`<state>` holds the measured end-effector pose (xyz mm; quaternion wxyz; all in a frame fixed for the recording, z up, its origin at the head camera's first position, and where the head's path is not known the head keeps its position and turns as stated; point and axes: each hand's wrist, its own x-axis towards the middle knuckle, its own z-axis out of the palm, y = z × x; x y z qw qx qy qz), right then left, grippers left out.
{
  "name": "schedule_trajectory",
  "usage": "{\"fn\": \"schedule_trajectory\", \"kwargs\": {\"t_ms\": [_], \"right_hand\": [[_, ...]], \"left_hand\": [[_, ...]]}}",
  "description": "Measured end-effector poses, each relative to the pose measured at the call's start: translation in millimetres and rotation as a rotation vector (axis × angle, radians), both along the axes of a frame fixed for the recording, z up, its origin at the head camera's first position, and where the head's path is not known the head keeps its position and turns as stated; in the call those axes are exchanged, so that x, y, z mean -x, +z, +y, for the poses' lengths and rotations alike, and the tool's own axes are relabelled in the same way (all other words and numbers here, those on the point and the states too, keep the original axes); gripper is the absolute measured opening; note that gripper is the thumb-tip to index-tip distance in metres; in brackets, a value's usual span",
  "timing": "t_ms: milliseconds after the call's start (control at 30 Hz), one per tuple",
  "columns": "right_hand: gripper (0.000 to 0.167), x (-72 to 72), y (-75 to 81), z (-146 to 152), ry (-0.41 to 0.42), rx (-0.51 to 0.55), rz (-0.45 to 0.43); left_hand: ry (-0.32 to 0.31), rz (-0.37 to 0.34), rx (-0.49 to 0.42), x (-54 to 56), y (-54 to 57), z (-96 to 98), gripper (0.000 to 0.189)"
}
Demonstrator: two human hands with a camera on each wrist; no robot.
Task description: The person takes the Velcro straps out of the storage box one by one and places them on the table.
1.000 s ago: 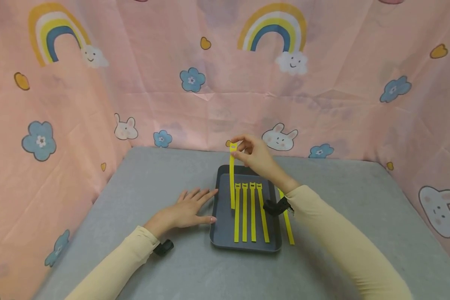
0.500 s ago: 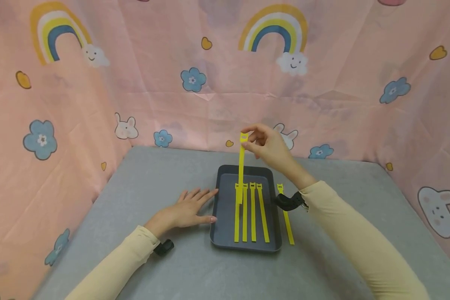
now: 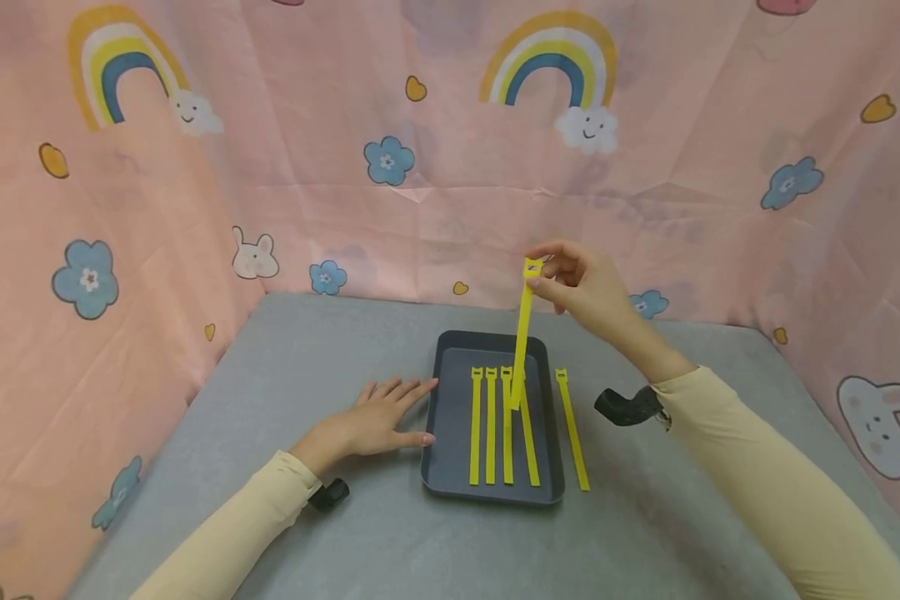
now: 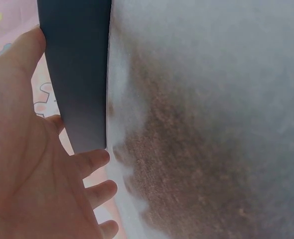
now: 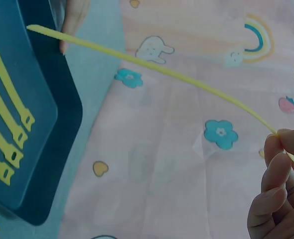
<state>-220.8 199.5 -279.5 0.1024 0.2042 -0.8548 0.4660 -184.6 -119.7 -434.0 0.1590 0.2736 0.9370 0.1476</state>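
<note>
Four yellow strips (image 3: 491, 433) lie near-to-far in the dark tray (image 3: 446, 458), a loose strip (image 3: 573, 433) just right of it. The left hand (image 3: 371, 422), fingers spread, touches the tray's left side. Farther, the right hand (image 3: 585, 287) pinches a raised strip (image 3: 523, 333) by its slotted end, the tail slanting down and left over the tray.

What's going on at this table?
A person's right hand pinches one yellow strap by its slotted end, holding it up so the other end hangs over the dark tray. Four more straps lie side by side in the tray, and a single strap lies on the table to its right. The left hand, fingers spread, touches the tray's left side.
</note>
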Motion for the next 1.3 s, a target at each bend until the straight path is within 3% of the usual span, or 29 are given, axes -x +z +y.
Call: {"fn": "schedule_trajectory", "kwargs": {"t_ms": [167,400,567,967,1300], "right_hand": [[0.032,-5.6,-1.1,22,-0.002,-0.017,-0.011],[0.034,-17.7,-1.0,48,-0.071,-0.051,-0.124],[0.034,-23.0,-9.6,66,-0.053,-0.059,-0.159],[0.039,-37.9,-47.0,97,-0.02,-0.152,-0.304],[0.035,-41.4,-84.2,106,-0.003,-0.108,-0.351]], "left_hand": [[-0.006,0.0,0.007,0.0,1.2,0.3,0.087],[-0.01,-0.001,0.005,0.0,2.5,0.1,0.087],[-0.014,0.001,0.006,1.3,1.8,0.2,0.088],[-0.007,-0.004,0.024,0.5,0.3,0.3,0.088],[-0.01,-0.002,0.022,0.7,0.6,0.0,0.087]]}}
